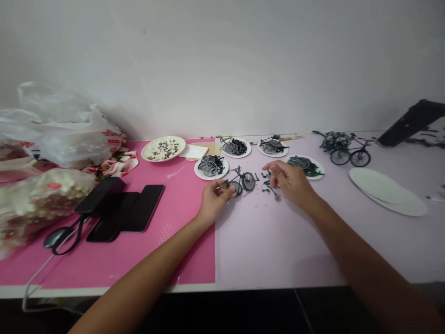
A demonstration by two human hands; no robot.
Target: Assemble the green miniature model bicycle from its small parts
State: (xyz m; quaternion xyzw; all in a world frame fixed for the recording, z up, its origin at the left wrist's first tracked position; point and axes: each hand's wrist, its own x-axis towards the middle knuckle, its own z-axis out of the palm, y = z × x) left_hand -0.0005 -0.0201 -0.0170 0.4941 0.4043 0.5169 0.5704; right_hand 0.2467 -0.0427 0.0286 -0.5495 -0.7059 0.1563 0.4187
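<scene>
My left hand (216, 197) is closed on the rear part of a small dark green model bicycle (239, 180), its thumb and fingers at one wheel. The bicycle is upright, with both wheels, handlebar and frame visible. To its right, my right hand (288, 181) hangs over several tiny loose parts (269, 188) on the pale tabletop. Its thumb and index finger are bent towards each other; whether a small part sits between them I cannot make out. Behind that hand, a white plate (314, 176) holds dark green parts and grey wheels.
More small plates of parts (198, 175) stand towards the wall. A bowl of small pieces (146, 155) is at back left, beside plastic bags (69, 139). Two phones (142, 211) lie on the pink mat. Finished-looking model bicycles (347, 150) and blank white plates (410, 206) are on the right.
</scene>
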